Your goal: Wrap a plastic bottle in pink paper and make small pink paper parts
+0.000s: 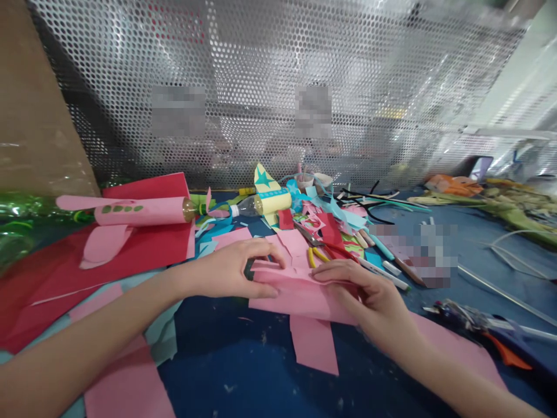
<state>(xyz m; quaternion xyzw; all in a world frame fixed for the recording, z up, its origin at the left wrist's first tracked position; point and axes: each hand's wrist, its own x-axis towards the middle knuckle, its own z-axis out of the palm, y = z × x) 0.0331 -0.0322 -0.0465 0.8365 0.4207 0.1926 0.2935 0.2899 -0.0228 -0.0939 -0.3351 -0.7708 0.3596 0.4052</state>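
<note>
Both hands grip a pink sheet of paper (300, 293) that is bent or rolled over, just above the blue table. My left hand (237, 267) pinches its left end between thumb and fingers; a dark bit shows in the gap behind the thumb. On the right part of the sheet, my right hand (365, 290) has its fingers on the upper edge and its thumb in front. A smaller pink paper piece (314, 345) lies below the sheet. Yellow-handled scissors (317, 255) rest just behind it.
A pink paper-covered bottle plane (143, 211) lies on red paper (143, 249) at left. Behind my hands are a yellow-and-blue bottle plane (270, 200), paper scraps and markers (385, 273). A glue gun (491, 325) lies at right. A perforated metal screen (261, 75) stands at the back.
</note>
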